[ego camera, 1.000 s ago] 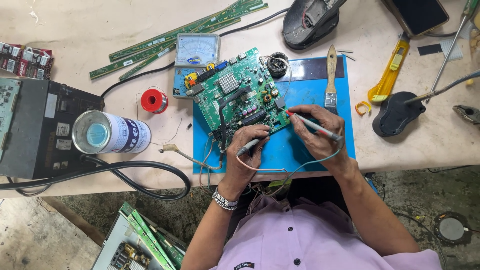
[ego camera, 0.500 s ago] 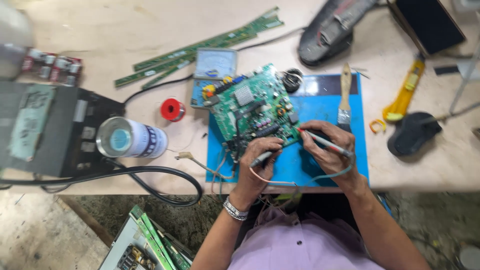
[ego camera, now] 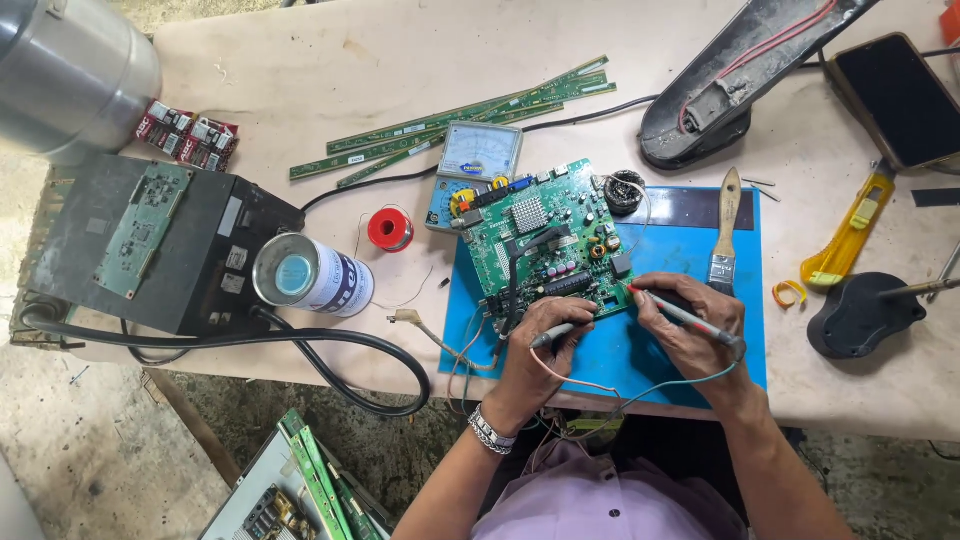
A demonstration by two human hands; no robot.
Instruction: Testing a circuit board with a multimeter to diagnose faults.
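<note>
At the centre of the frame a green circuit board lies tilted on a blue work mat, which sits on the pale counter. The left hand is curled around a grey test probe, pinching it between thumb and fingers, its tip touching the lower edge of the board. The right hand pinches a red test probe in the same way, its tip resting at the board's lower right corner. Thin leads run from both probes down toward the lower edge of the counter.

Just above the board, partly under it, lies an analog multimeter. A red solder spool sits left of the board, and a spray can lies on its side beside a black box at the left of the frame. A small brush rests on the mat's upper right part, a yellow utility knife lies further right, and long green circuit strips stretch across the upper middle.
</note>
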